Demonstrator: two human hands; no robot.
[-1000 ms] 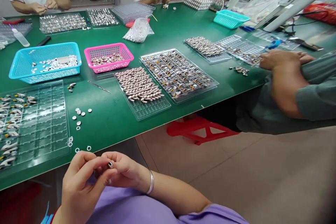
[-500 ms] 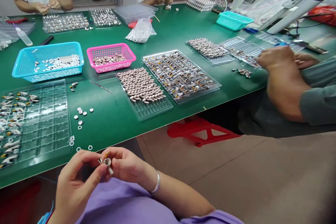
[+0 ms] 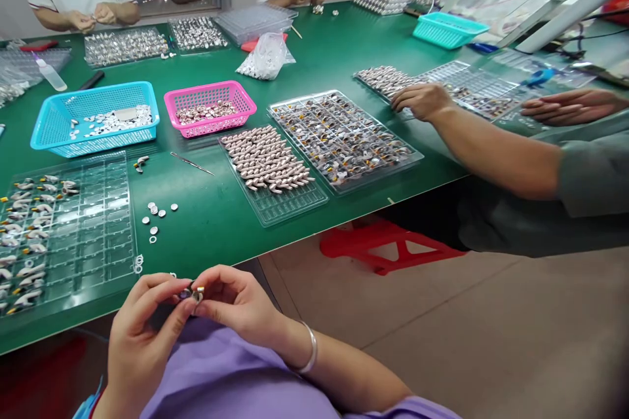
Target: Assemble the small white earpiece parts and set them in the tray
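Observation:
My left hand (image 3: 142, 334) and my right hand (image 3: 236, 304) meet just below the table's near edge, above my purple lap. Both pinch one small silvery part (image 3: 194, 292) between their fingertips. A silver bangle (image 3: 310, 348) circles my right wrist. Nearest on the green table (image 3: 216, 216) lie loose small white discs and rings (image 3: 154, 216) and a clear compartment tray (image 3: 63, 236) with small parts in its left cells.
A blue basket (image 3: 95, 118), a pink basket (image 3: 210, 107), thin tweezers (image 3: 191, 163) and two clear trays of parts (image 3: 268, 160) (image 3: 344, 134) stand further back. A co-worker's hand (image 3: 420, 99) reaches over a tray at right. Two people work at the far edge. A red stool (image 3: 388, 245) stands under the table.
My hands stayed together at the table edge, turning the small part between the fingertips. The co-worker's arm at right stretched out leftward to the tray.

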